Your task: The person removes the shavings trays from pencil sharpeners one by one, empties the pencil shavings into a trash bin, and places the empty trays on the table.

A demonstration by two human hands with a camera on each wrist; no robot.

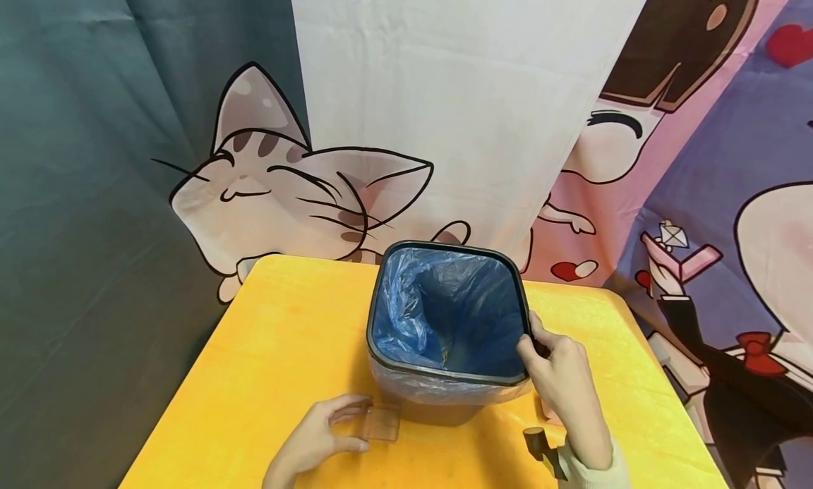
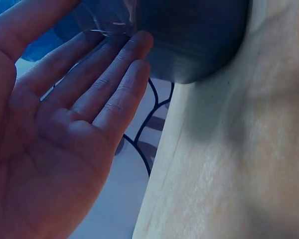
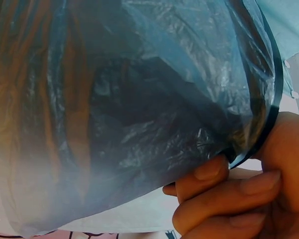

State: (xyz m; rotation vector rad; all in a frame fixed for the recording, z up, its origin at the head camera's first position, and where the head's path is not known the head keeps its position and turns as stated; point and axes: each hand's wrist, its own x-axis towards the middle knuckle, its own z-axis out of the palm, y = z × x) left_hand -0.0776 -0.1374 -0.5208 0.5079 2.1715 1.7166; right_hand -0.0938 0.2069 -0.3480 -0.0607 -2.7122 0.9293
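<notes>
A trash bin (image 1: 438, 413) with a dark square rim stands on the table, its mouth showing a blue plastic bag (image 1: 406, 312) as liner. On the bin's right side, my right hand (image 1: 568, 376) grips the rim, thumb over the edge. The right wrist view shows curled fingers (image 3: 224, 194) against the rim and the bag's overhang (image 3: 139, 124). Left of the bin's base, my left hand (image 1: 320, 432) holds a small clear plastic box (image 1: 383, 424) between thumb and fingers. Part of that box (image 2: 112, 15) appears beyond the fingertips in the left wrist view.
The table has a yellow cover (image 1: 286, 334). A small pinkish item (image 1: 550, 411), mostly hidden, lies behind my right hand. Cloth with cartoon figures hangs close behind the table, and a dark green curtain (image 1: 95, 228) hangs at the left.
</notes>
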